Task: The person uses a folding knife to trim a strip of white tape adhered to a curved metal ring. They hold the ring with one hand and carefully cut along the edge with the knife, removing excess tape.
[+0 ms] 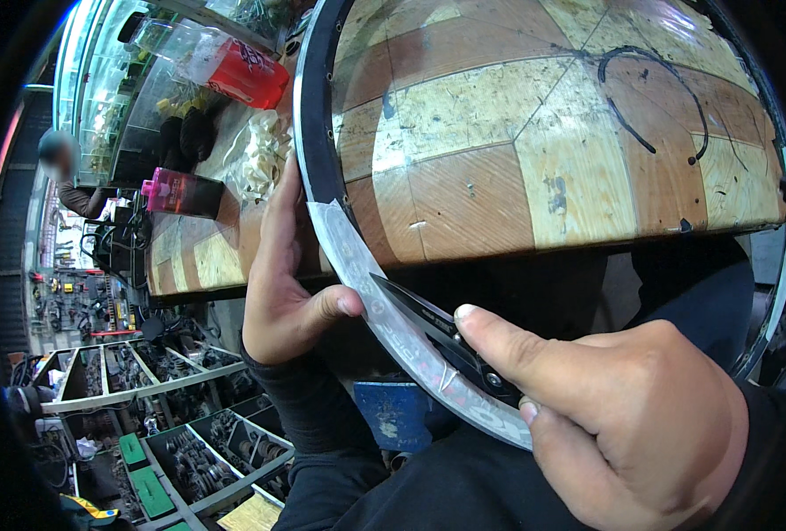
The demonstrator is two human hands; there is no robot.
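So my bare right hand [627, 416], 4 o'clock, is curled tight round a slim black bladed tool [432, 318]; bare left hand [279, 301], 9 o'clock, is splayed against the curved black-and-silver rim [324, 115], 12-to-5.

My feed shows the tabletop [463, 106] brightly lit, white glare at its upper right, deep shadow below; the right hand [632, 416] is sharp, a person's head [57, 155] is blurred, and edges bow toward a black rim.
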